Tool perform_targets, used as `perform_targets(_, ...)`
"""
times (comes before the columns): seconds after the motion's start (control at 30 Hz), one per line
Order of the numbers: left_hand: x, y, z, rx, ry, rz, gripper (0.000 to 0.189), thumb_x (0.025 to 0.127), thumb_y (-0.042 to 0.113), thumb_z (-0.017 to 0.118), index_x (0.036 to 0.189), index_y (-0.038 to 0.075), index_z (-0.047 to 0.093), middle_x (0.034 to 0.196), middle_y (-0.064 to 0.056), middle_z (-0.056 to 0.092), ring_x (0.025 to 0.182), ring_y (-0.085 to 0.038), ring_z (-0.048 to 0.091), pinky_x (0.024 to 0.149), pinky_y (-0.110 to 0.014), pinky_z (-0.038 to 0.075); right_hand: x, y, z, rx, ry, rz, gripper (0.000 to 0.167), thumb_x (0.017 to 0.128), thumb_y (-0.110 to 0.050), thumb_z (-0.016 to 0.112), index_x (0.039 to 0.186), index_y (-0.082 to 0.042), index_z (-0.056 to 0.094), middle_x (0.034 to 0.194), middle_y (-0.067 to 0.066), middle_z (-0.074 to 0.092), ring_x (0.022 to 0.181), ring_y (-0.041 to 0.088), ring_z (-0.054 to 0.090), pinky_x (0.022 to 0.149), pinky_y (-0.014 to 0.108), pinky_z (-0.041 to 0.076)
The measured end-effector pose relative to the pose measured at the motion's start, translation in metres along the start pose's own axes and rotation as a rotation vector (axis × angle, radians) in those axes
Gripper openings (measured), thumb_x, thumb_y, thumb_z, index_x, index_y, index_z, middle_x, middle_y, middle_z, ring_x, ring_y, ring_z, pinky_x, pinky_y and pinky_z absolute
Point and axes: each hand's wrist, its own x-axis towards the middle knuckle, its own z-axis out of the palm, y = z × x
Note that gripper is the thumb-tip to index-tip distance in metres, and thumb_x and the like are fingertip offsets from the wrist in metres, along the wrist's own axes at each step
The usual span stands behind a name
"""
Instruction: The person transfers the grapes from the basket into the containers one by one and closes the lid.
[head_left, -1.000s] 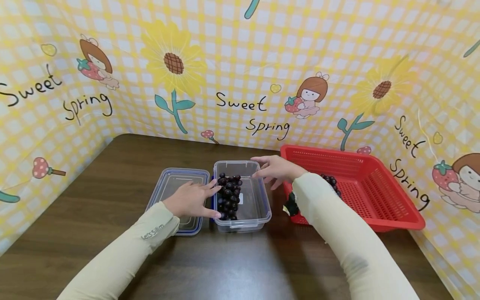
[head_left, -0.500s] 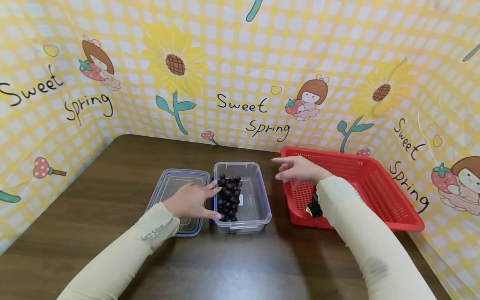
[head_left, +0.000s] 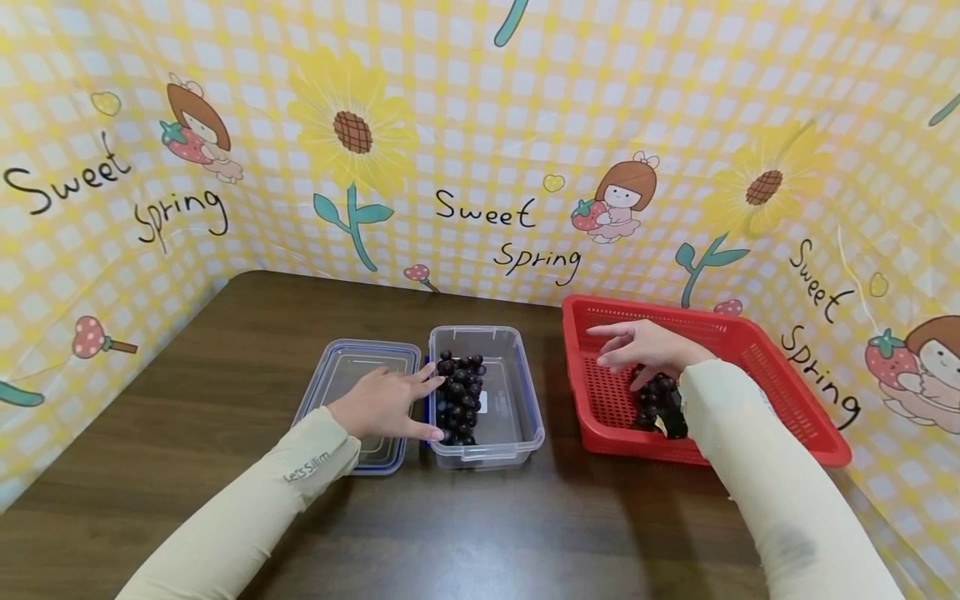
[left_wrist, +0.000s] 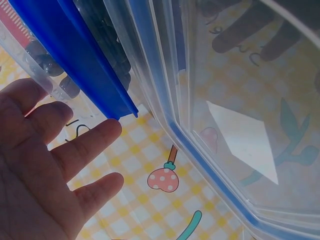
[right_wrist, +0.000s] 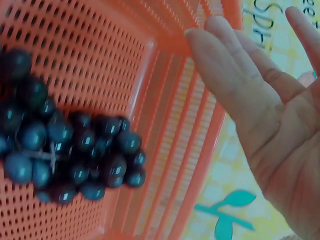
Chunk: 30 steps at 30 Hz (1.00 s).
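A bunch of dark grapes lies along the left side of a clear plastic box. My left hand has its fingers spread over the box's left rim, beside the blue latch flap. Contact with the grapes cannot be made out. Under that hand lies the clear, blue-edged lid. Over the red basket hovers my right hand, fingers extended, nothing in it. Another dark bunch of grapes rests in the basket, apart from the hand in the right wrist view.
Everything stands on a brown wooden table. A yellow checked cloth with printed flowers rises behind and at both sides. The basket's tall rim stands right of the box, with a strip of tabletop between them. A black object sits under the right wrist.
My right hand has moved right, from the box's right rim to above the basket, and more of the grapes there now shows. The left hand and the box have stayed put.
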Motion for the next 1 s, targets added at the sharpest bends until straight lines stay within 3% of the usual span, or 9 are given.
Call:
perform_targets(0.3, -0.001, 0.001, 0.002, -0.007, 0.004, -0.006, 0.089, 0.082, 0.068, 0.056, 0.147, 0.01, 0.039, 0.152, -0.014, 0.031, 0.125, -0.033, 0.049, 0.102, -0.06, 0.033, -0.022, 0.031, -0.018, -0.011, 0.009, 0.048, 0.071, 0.092, -0.023, 0.065, 0.149, 0.0, 0.029, 0.137, 0.035, 0.042, 0.114, 0.045, 0.055, 0.073, 0.048, 0.056)
perform_targets(0.57, -0.001, 0.0, 0.002, -0.008, 0.007, -0.011, 0.089, 0.082, 0.069, 0.056, 0.146, 0.009, 0.04, 0.152, -0.014, 0.031, 0.125, -0.033, 0.05, 0.102, -0.058, 0.034, -0.034, 0.053, -0.031, -0.013, 0.018, 0.117, 0.076, 0.091, -0.025, 0.067, 0.149, 0.001, 0.025, 0.127, 0.027, 0.054, 0.111, 0.044, 0.057, 0.069, 0.048, 0.056)
perform_targets(0.67, -0.001, 0.001, 0.002, -0.007, 0.001, -0.018, 0.088, 0.082, 0.068, 0.056, 0.146, 0.01, 0.04, 0.152, -0.013, 0.031, 0.126, -0.033, 0.049, 0.103, -0.059, 0.033, -0.035, 0.057, -0.035, -0.032, 0.021, 0.147, 0.077, 0.091, -0.027, 0.067, 0.15, -0.001, 0.025, 0.132, 0.03, 0.05, 0.111, 0.042, 0.058, 0.069, 0.048, 0.057)
perform_targets(0.83, -0.001, 0.002, 0.001, -0.011, -0.003, -0.017, 0.088, 0.083, 0.068, 0.056, 0.147, 0.01, 0.039, 0.152, -0.013, 0.029, 0.126, -0.033, 0.049, 0.103, -0.058, 0.033, -0.036, 0.07, -0.044, -0.068, -0.012, 0.208, 0.081, 0.093, -0.031, 0.064, 0.151, 0.0, 0.017, 0.145, 0.036, 0.029, 0.111, 0.043, 0.058, 0.066, 0.045, 0.057)
perform_targets(1.0, -0.002, 0.003, -0.001, -0.011, -0.007, -0.016, 0.088, 0.082, 0.067, 0.057, 0.147, 0.01, 0.039, 0.152, -0.013, 0.029, 0.126, -0.034, 0.048, 0.104, -0.059, 0.032, -0.035, 0.081, -0.05, -0.04, -0.028, 0.183, 0.083, 0.094, -0.032, 0.061, 0.15, 0.003, 0.01, 0.144, 0.04, 0.025, 0.114, 0.048, 0.055, 0.066, 0.044, 0.057)
